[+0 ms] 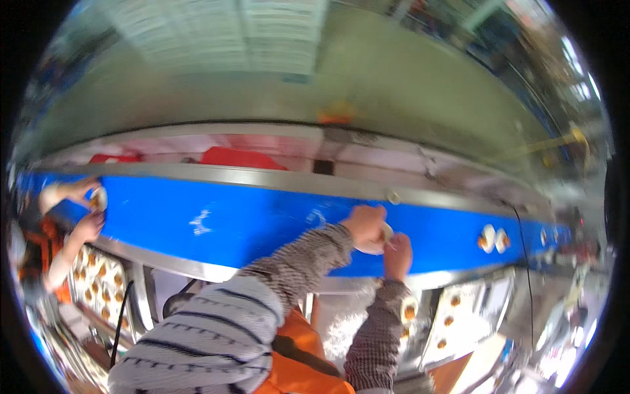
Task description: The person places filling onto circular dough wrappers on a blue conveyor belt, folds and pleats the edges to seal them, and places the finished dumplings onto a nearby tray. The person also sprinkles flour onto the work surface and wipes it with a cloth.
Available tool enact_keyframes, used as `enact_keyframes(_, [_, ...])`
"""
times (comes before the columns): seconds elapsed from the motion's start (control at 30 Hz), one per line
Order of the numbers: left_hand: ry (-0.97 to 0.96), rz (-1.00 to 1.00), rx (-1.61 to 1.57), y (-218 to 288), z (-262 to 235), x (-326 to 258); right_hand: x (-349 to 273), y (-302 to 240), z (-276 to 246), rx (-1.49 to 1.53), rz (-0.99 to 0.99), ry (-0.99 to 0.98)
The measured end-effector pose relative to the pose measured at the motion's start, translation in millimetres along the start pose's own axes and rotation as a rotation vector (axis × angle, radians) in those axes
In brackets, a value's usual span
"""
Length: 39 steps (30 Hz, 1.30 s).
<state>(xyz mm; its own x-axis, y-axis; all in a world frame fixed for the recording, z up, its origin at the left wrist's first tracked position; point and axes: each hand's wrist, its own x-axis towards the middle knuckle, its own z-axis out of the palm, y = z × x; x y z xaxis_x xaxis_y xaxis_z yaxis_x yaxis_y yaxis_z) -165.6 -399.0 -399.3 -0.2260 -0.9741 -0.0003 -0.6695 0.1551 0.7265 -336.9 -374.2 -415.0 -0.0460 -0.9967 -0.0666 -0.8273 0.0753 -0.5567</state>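
Note:
Both my hands are together over a blue conveyor belt (256,220), right of its middle. My left hand (367,228) is closed around a small pale piece of dough (387,232), mostly hidden by the fingers. Close beside it, my right hand (398,257) pinches at the same dough from the near side. Any filling inside it cannot be seen. Farther right on the belt lie two pale dough rounds (486,238) with brown filling on them. A small pale round piece (394,196) sits at the belt's far edge, just beyond my hands.
At the left, a co-worker's hands (90,207) hold a filled dough round. Trays with filled dough rounds stand along the near side, a left tray (108,259) and a right tray (482,322). A metal rail (262,176) and red objects (239,157) line the far side. A dark cable (525,262) hangs at the right.

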Motion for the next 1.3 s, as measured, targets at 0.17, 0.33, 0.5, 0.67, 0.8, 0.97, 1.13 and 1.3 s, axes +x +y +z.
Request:
enact_keyframes(0.17, [-0.401, -0.006, 0.004, -18.4, -13.6, -0.3, -9.3, -2.5, 13.7, 0.304, 0.166, -0.178])
enact_keyframes(0.33, [-0.660, -0.341, -0.577, -17.3, -35.3, -23.0, -33.6, -11.8, -18.7, 1.385, 0.586, -0.479])
enact_keyframes(0.5, [-0.991, -0.583, -1.417, 13.1, -30.2, -50.6, -80.1, -8.2, -63.1, 1.431, 0.555, -0.427])
enact_keyframes(0.67, [-0.953, -0.511, -1.248, 59.1, 23.1, -77.2, -133.2, 9.7, -122.8, 1.004, 0.462, -0.285])
enact_keyframes(0.8, [-1.150, -0.350, -1.108, 127.6, 35.4, -82.6, -188.9, 34.0, -158.8, 0.815, 0.256, -0.066])
enact_keyframes(0.97, [-1.255, -0.004, -0.462, 198.8, 64.6, -90.8, -251.6, 41.5, -192.1, 0.198, 0.106, 0.263])
enact_keyframes(1.13, [-1.380, 0.337, -0.060, 248.1, 101.7, -107.7, -304.7, 68.3, -185.7, 0.755, 0.308, 0.338])
enact_keyframes(1.3, [-1.530, 0.334, 0.024, 271.1, 126.2, -121.8, -337.9, 79.3, -199.0, 0.503, 0.335, 0.301])
